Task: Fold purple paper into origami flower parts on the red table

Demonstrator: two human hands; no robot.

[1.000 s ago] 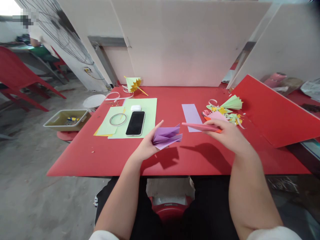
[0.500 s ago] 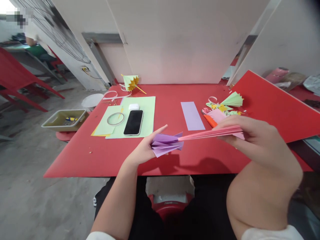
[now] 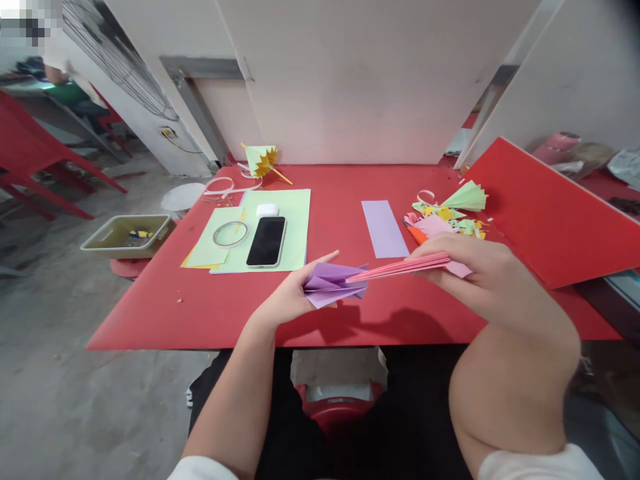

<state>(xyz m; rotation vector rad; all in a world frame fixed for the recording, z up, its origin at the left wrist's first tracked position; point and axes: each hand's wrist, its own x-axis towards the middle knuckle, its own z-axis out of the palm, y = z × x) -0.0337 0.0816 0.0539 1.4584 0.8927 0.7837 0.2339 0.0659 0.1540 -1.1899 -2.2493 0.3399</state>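
Over the front of the red table, my left hand holds a purple folded paper whose pleats stand apart toward the right. My right hand grips a pink pleated paper, folded into a narrow strip, between thumb and fingers. The strip's left tip lies in among the purple pleats; how deep it reaches is hidden. A flat purple paper strip rests on the table beyond the hands.
Green paper sheets carry a phone, a white case and a tape roll. A small paper umbrella lies behind. Paper scraps, an orange cutter and a green paper fan lie right, beside a leaning red board.
My right hand has moved left with the pink pleated paper, and its tip has gone farther in among the purple pleats. My left hand has stayed nearly still.
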